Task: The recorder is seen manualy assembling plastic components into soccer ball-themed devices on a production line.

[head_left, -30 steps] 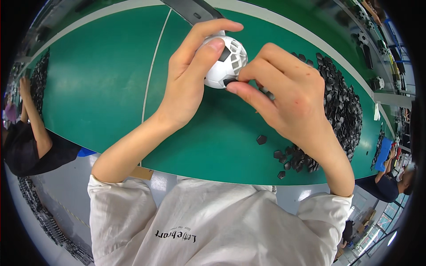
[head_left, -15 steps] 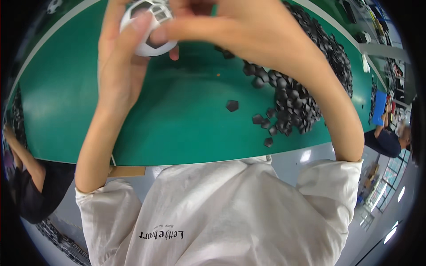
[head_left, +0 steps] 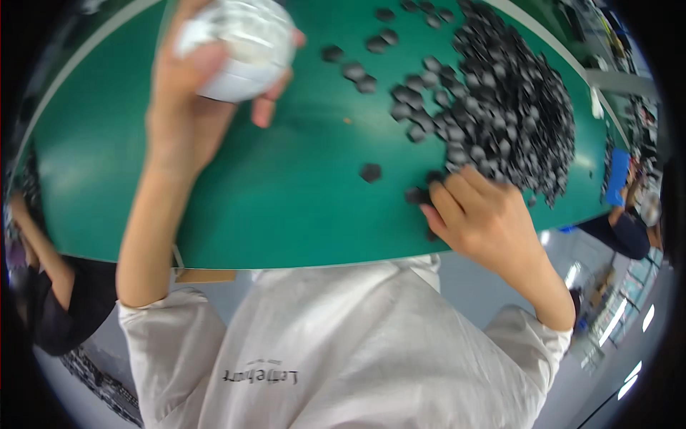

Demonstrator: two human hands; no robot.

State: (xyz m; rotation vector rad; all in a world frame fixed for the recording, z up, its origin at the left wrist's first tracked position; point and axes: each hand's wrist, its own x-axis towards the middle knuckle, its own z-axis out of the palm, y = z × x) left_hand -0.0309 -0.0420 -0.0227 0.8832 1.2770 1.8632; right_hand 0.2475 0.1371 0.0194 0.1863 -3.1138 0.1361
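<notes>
- Head view: the white ball (head_left: 246,53) is rounded and pale, held up at the top, left of centre; motion blur softens its surface, so its panels cannot be clearly read.
- The heap of black pieces (head_left: 522,107) on the right is made of small, flat-faced, angular bits with a dull sheen; scattered pieces (head_left: 354,70) lie along its left side, and a lone black piece (head_left: 371,173) sits apart.
- The green table (head_left: 300,200) is smooth and faintly glossy, its near edge bowed before the grey-white shirt (head_left: 343,336); a wide green stretch separates the forearms.
- The left hand (head_left: 179,93) is raised, fingers and thumb wrapped around the ball.
- The right hand (head_left: 486,218) is low by the near edge, fingers curled toward the thumb, beside dark pieces (head_left: 418,194); whether it grips one cannot be told.
</notes>
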